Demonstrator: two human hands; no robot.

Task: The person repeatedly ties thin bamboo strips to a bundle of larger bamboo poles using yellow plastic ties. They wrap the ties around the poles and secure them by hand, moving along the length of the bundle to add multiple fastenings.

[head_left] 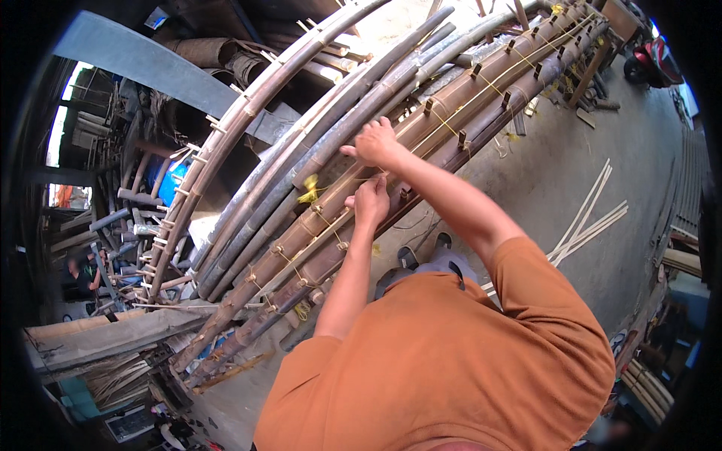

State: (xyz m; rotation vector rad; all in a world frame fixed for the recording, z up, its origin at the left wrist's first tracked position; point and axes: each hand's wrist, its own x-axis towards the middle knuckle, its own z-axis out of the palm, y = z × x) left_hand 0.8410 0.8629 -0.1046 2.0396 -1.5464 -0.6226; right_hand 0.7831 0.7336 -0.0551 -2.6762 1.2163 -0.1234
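A long bundle of curved bamboo poles (421, 113) runs from lower left to upper right, with short wooden pegs and yellow string (310, 189) binding the brown poles. My left hand (371, 201) is closed, pinching a thin yellow string against a brown pole at a peg. My right hand (376, 143) lies just above it on top of the brown poles, fingers curled over one of them. A taut thin strand runs between the two hands. My orange shirt fills the lower right.
My sandalled feet (421, 255) stand on the concrete floor beside the bundle. Thin pale bamboo strips (594, 218) lie on the floor to the right. A red motorbike (656, 56) is parked top right. Another person (79, 274) sits far left among stacked bamboo.
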